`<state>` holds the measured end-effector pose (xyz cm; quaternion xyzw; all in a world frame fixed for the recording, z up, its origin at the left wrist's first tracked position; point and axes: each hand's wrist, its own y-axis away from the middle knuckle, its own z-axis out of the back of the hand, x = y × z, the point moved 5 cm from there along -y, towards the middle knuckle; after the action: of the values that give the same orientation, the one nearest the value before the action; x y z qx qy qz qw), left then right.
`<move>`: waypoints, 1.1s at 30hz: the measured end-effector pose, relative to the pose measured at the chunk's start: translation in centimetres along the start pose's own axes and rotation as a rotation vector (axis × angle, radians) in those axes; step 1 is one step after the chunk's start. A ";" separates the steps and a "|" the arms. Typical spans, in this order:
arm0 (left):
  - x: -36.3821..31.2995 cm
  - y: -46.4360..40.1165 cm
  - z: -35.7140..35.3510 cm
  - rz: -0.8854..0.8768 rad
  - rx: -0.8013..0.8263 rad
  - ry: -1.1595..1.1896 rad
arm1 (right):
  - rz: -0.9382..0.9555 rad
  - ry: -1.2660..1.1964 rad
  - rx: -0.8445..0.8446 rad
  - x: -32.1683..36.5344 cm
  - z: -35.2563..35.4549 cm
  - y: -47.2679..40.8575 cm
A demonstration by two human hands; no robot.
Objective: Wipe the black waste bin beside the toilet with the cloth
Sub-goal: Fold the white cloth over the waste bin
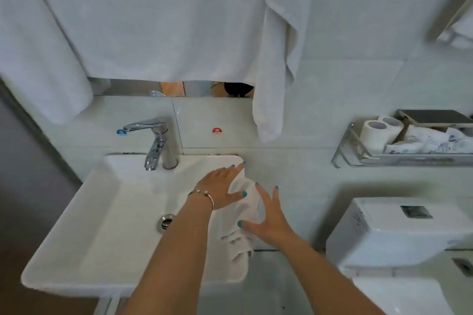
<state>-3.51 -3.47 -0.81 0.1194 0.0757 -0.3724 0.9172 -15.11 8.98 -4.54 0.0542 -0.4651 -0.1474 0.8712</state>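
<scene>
A white cloth (245, 208) lies draped over the right rim of the white sink (107, 215), with one end hanging down past the edge. My left hand (222, 185) rests flat on the cloth's upper part, fingers straight and reaching toward the sink's back right corner. My right hand (266, 221) hovers with fingers spread against the cloth's right side. The black waste bin is not in view. The white toilet tank (394, 230) stands at the right.
A chrome tap (156, 142) stands at the back of the sink. White towels (275, 59) hang over the mirror. A wall rack (399, 156) at the right holds toilet rolls, packets and a phone. The drain (165, 222) sits in the basin.
</scene>
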 end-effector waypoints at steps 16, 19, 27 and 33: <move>2.0 -4.1 -5.8 -0.019 0.085 0.320 | -0.194 -0.500 -0.151 -3.1 -7.2 -0.5; 2.1 -4.4 -6.3 -0.002 0.105 0.397 | -0.181 -0.494 -0.202 -3.2 -7.2 -0.6; 1.7 -4.2 -5.5 -0.045 0.043 0.335 | -0.103 -0.490 -0.321 -3.8 -6.9 -0.9; 1.4 -3.7 -4.5 -0.099 0.051 0.242 | -0.129 -0.387 -0.286 -3.7 -6.6 -0.9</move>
<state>-5.29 -5.69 -6.08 0.1832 0.1822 -0.4017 0.8786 -11.76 9.00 -11.45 -0.0694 -0.5931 -0.2744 0.7537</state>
